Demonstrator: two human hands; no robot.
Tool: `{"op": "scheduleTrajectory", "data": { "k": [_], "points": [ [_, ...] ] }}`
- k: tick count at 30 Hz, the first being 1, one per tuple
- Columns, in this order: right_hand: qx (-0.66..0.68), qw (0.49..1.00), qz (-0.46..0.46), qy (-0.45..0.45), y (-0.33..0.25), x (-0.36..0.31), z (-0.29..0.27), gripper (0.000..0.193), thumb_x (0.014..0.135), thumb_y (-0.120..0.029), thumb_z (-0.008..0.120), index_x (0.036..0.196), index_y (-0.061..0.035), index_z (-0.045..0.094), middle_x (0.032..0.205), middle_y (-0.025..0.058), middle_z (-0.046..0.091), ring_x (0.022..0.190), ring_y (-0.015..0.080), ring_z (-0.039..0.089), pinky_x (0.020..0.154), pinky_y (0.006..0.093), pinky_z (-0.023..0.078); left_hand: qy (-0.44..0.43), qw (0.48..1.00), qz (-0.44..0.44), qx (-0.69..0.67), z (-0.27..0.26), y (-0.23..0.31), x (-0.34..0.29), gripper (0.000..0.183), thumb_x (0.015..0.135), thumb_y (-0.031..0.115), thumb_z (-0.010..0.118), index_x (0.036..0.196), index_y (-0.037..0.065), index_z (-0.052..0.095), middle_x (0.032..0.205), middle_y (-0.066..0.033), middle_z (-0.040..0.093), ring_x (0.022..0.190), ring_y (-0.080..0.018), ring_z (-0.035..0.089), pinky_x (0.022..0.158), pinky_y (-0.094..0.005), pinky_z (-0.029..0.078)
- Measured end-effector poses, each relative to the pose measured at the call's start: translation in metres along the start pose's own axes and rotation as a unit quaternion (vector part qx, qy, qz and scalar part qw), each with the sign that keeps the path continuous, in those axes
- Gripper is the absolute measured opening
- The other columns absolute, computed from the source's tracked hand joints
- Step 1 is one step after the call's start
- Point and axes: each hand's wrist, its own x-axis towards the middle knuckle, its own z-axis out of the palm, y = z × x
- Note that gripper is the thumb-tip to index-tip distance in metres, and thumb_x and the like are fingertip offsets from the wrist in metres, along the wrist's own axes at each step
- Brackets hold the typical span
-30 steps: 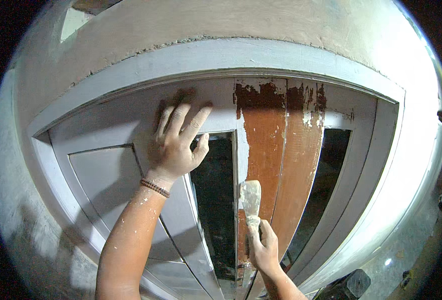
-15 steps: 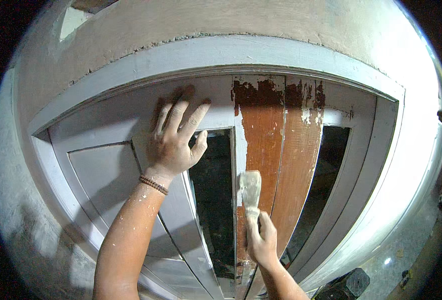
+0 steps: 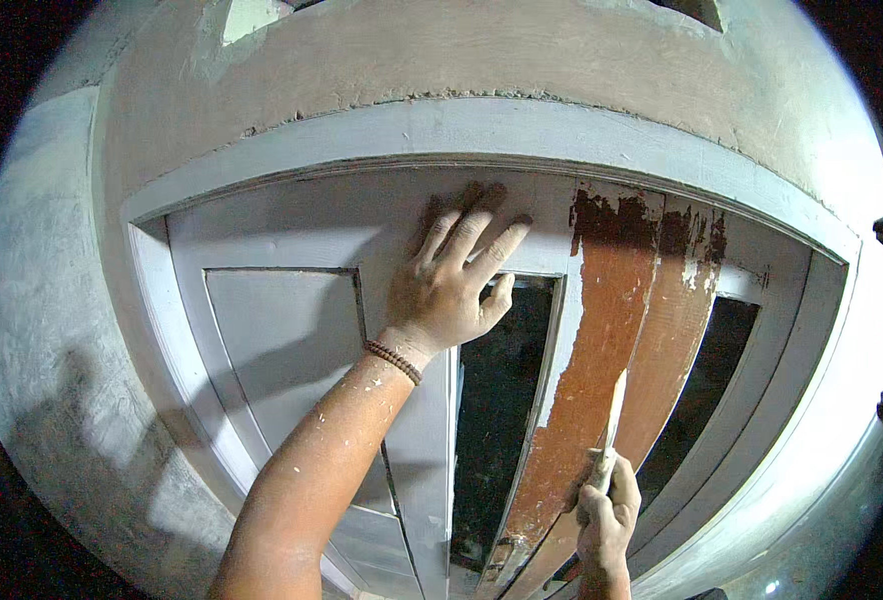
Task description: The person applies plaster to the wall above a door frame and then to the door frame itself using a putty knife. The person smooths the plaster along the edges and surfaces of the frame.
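The scraper (image 3: pixel 615 420) stood edge-on to view over the brown wood (image 3: pixel 607 330), right grip (image 3: pixel 609 505) wrapped round it, empty left grip (image 3: pixel 450 298) splayed on the door (image 3: pixel 282 330); a corner digging in could have gouged.

Whitish scraper (image 3: pixel 616 410), seemingly edge-on, blade upward, over a pale grey door (image 3: pixel 587 390), brown patches showing through
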Motion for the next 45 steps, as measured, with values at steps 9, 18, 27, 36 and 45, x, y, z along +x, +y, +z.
{"op": "scheduleTrajectory", "data": {
  "k": [9,18,27,36,45],
  "points": [
    [0.101,0.992,0.07,-0.035,0.039,0.007,0.009,0.031,0.11,-0.015,0.057,0.138,-0.0015,0.052,0.095,-0.0011,0.057,0.078,0.0056,0.052,0.066,0.0224,0.043,0.009,0.999,0.008,0.037,-0.001,0.0,-0.002,0.059,0.085,0.026,0.072,0.143,0.024,0.065,0.136,-0.0148,0.059,0.126,-0.0405,0.056,0.113,-0.0557,0.048],
    [0.066,0.996,0.037,-0.046,0.047,0.022,0.017,0.035,0.112,-0.025,0.052,0.13,0.0046,0.058,0.062,-0.0002,0.05,0.042,0.0092,0.043,0.041,0.0281,0.044,0.003,0.999,0.011,0.035,-0.002,-0.001,-0.002,0.058,0.086,0.027,0.072,0.143,0.024,0.066,0.141,-0.014,0.058,0.127,-0.0392,0.056,0.118,-0.0588,0.043],
    [0.064,0.993,0.1,-0.018,0.038,0.023,0.027,0.034,0.112,-0.022,0.051,0.131,0.0046,0.058,0.066,0.0,0.052,0.044,0.0086,0.045,0.041,0.0274,0.044,-0.006,0.999,0.011,0.052,-0.004,0.0,-0.002,0.055,0.087,0.027,0.072,0.142,0.024,0.066,0.139,-0.0157,0.058,0.125,-0.0392,0.058,0.116,-0.0577,0.044],
    [0.138,0.986,0.086,-0.036,0.021,0.018,0.033,0.031,0.113,-0.02,0.05,0.132,0.0024,0.06,0.073,0.0022,0.058,0.048,0.0078,0.047,0.045,0.0262,0.045,0.003,0.999,0.004,0.044,-0.003,0.002,-0.003,0.057,0.087,0.027,0.071,0.144,0.024,0.065,0.146,-0.0144,0.057,0.128,-0.0397,0.056,0.121,-0.0597,0.039],
    [0.128,0.989,0.066,-0.044,0.008,0.026,0.03,0.028,0.114,-0.019,0.048,0.126,0.0016,0.061,0.07,-0.0004,0.056,0.049,0.0075,0.048,0.047,0.0249,0.043,-0.003,0.998,0.009,0.055,-0.006,0.003,-0.001,0.058,0.087,0.027,0.071,0.144,0.024,0.065,0.146,-0.015,0.057,0.132,-0.0394,0.055,0.12,-0.0592,0.04]
  ]
}}
